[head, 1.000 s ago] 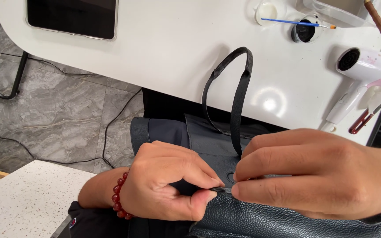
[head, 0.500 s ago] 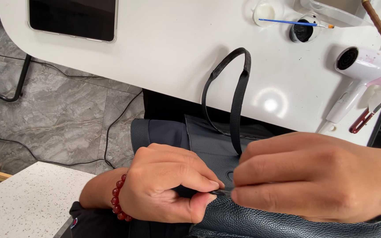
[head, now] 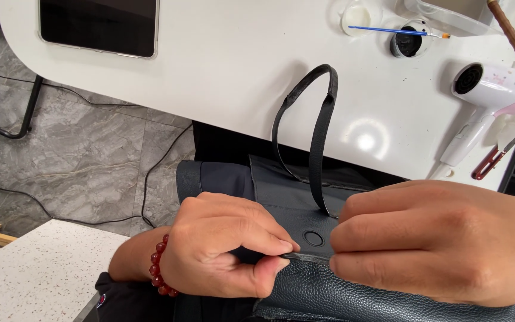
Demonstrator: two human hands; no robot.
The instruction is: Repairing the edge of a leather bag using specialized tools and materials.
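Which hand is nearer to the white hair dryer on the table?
Right. The right hand lies just below the hair dryer; the left hand is far off to its lower left.

Your head camera looks steeply down from close above your lap, facing forward over the white desk (head: 222,89) edge, grey floor (head: 78,161) at left.

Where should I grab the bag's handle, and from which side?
Judging by its pose, take the handle at the top of its loop, where it arches free over the table edge. Come from above; lower down, the straps run into the bag beside the left hand and right hand.
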